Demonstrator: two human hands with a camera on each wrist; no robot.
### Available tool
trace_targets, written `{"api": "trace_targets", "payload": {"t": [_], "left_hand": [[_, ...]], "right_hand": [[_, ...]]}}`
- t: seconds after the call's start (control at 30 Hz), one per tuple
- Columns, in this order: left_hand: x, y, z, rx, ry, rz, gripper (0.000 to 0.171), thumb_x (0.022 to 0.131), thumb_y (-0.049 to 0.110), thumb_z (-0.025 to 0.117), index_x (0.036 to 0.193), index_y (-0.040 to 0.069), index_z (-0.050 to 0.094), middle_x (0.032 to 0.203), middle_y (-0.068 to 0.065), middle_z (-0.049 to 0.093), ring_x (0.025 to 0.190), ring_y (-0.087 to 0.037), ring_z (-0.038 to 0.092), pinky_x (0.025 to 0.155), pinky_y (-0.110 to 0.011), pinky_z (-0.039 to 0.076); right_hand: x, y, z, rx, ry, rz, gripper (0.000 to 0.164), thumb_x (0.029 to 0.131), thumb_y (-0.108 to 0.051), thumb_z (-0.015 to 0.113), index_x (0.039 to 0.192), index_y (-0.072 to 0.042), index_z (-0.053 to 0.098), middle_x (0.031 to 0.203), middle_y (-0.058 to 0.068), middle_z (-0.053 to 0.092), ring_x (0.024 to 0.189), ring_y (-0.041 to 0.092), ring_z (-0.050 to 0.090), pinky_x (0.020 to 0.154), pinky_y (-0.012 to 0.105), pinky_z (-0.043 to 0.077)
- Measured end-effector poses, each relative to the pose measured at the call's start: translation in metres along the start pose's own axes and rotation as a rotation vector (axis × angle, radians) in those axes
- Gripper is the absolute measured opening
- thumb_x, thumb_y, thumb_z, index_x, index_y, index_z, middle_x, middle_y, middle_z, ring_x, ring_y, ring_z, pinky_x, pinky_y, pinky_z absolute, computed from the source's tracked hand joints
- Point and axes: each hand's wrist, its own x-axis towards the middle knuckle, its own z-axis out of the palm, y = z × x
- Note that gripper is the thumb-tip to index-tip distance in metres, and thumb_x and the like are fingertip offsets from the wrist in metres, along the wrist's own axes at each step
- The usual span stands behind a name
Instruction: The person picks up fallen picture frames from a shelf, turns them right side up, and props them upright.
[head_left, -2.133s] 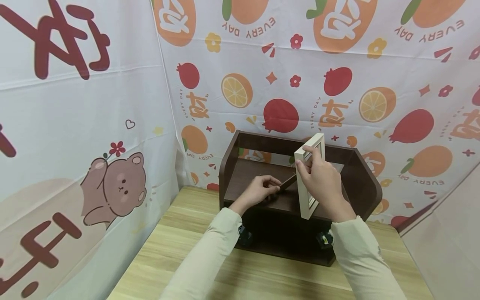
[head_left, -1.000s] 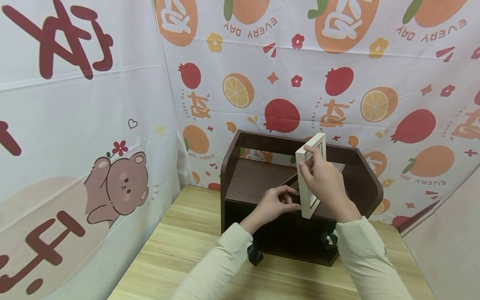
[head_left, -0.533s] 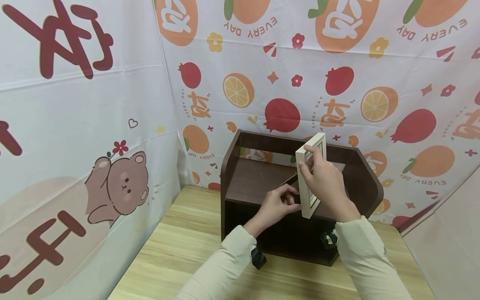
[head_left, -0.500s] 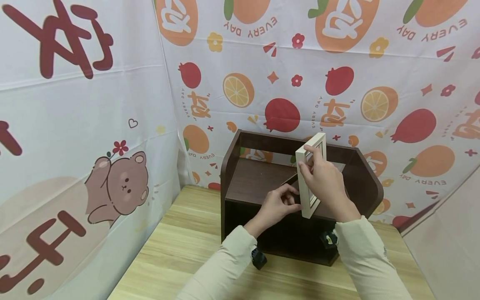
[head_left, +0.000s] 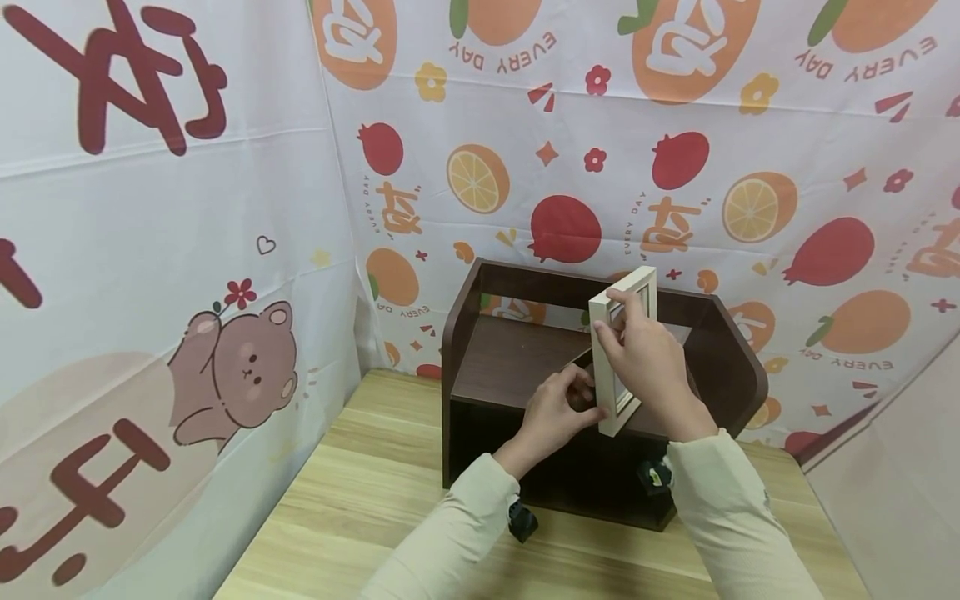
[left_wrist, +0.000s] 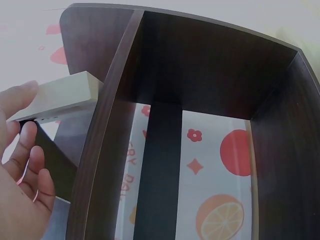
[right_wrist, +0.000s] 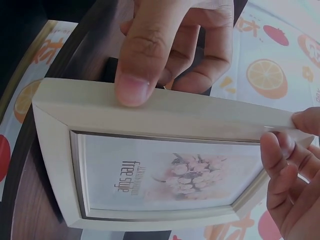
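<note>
A cream picture frame [head_left: 604, 367] stands upright, edge toward me, at the front of the dark brown shelf's upper board. My right hand [head_left: 651, 362] grips its upper part, thumb and fingers at the near side edge. Low on that same edge, my left hand [head_left: 553, 412] has its thumb pressed, with the other fingers curled behind the frame. A dark support leg [left_wrist: 55, 160] slants out from the frame's back beside those fingers. In the right wrist view, the left thumb [right_wrist: 135, 90] lies on the border, and a floral print [right_wrist: 195, 175] shows behind the glazing.
The dark brown shelf [head_left: 447, 358] has raised sides, a back rail and an open lower compartment. It stands on a light wood table [head_left: 360, 483]. Fruit-patterned cloth [head_left: 525, 125] hangs right behind, and a bear-printed cloth [head_left: 247, 192] hangs on the left.
My left hand has left the tip of the support leg and moved right and down to the frame's lower edge. The right hand keeps its grip; the frame's bottom has shifted slightly left.
</note>
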Motion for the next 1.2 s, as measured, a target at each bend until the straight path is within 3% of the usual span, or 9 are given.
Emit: {"api": "trace_targets", "payload": {"t": [0.53,1.2], "left_hand": [[0.002,0.007,0.000,0.068,0.042,-0.009,0.035,0.078,0.034,0.081,0.098,0.018,0.057,0.090,0.004,0.065,0.075,-0.002,0.054,0.063,-0.019,0.041],[-0.001,0.016,0.000,0.068,0.054,-0.087,0.033,0.080,0.026,0.078,0.100,0.018,0.053,0.090,0.005,0.066,0.069,-0.002,0.051,0.057,-0.022,0.038]], "right_hand": [[0.007,-0.003,-0.009,-0.024,-0.093,0.002,0.046,0.096,-0.025,0.061,0.133,-0.003,0.046,0.076,0.009,0.063,0.052,0.016,0.048,0.046,0.028,0.034],[0.009,0.001,-0.015,-0.041,-0.162,-0.041,0.049,0.095,-0.027,0.062,0.136,-0.004,0.045,0.082,0.009,0.067,0.054,0.014,0.051,0.048,0.027,0.038]]}}
